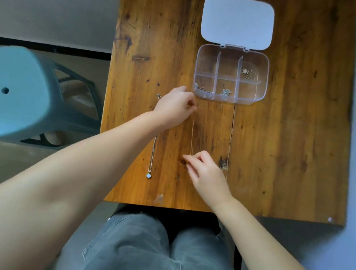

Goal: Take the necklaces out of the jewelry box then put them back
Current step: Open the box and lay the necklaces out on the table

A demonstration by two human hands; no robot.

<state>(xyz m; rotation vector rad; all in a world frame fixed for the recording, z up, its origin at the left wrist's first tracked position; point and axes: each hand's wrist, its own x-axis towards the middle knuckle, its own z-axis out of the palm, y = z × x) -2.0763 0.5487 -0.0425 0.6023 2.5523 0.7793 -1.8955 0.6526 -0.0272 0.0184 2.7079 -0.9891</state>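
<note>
A clear plastic jewelry box (262, 94) with several compartments lies open on the wooden table (289, 143), its lid (238, 21) folded back. Small jewelry pieces sit in three compartments. A thin gold necklace (192, 136) is stretched straight on the table. My left hand (175, 108) pinches its far end just in front of the box. My right hand (206, 173) pinches its near end. A silver necklace (152, 154) with a pale pendant lies straight to the left, partly hidden under my left forearm.
A blue plastic stool (16, 92) stands on the floor left of the table. The table's near edge (188, 209) runs just above my knees in grey jeans (142, 249). Bare wood spreads to the right of the box.
</note>
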